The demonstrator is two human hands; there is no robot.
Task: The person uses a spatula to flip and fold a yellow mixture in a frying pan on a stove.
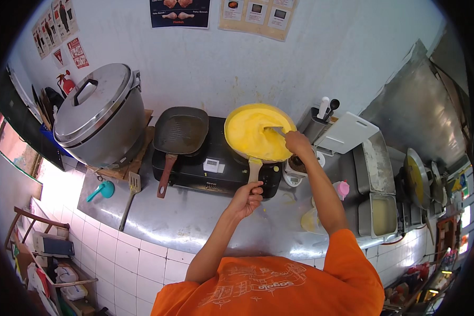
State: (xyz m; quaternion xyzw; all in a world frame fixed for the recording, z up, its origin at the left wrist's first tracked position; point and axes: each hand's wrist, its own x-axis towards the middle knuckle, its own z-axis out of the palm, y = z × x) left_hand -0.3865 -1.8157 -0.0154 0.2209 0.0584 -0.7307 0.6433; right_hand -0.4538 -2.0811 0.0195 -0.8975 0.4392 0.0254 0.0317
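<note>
A round frying pan (256, 132) filled with a soft yellow mass, perhaps egg, stands on the right side of a black gas stove (197, 177). My left hand (245, 200) is at the lower end of its pale handle, the fingers curled; the handle's tip is partly hidden there. Over the pan's right rim, my right hand (299, 145) grips a metal spatula (275, 130), its blade sunk in the yellow mass. A square grill pan (180, 130) with a wooden handle sits on the stove's left side. Between the pans lies a small white timer (211, 165).
Left of the stove stand a large lidded metal pot (102, 118), a slotted turner (133, 187) and a turquoise scoop (104, 190). To the right are a kitchen scale (294, 179), a utensil holder (315, 124), a white cutting board (347, 132), a plastic container (311, 221) and metal trays (383, 215).
</note>
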